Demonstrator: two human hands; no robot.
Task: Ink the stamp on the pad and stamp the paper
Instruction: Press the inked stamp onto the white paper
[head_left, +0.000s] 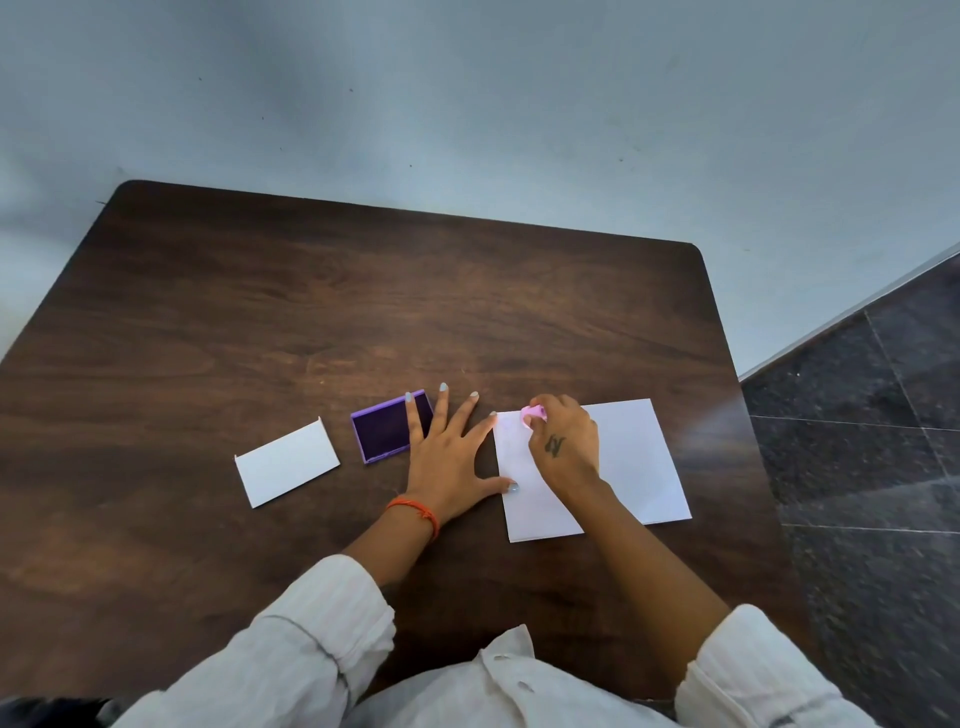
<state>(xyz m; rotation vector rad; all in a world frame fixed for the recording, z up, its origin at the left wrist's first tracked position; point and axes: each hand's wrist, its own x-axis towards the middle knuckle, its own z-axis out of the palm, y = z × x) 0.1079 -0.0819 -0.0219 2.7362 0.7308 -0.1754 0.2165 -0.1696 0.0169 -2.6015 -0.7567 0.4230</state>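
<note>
Stamp is sitting pinched in your right grip, pressing on the paper beneath it. Your left grip is lying open, fingers overlapping the ink pad.

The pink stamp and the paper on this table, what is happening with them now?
A person is stamping. The right hand grips a small pink stamp and holds it at the far left corner of the large white paper. The left hand lies flat, fingers spread, its thumb on the paper's left edge. One finger reaches over the open purple ink pad. A smaller white card lies to the left.
</note>
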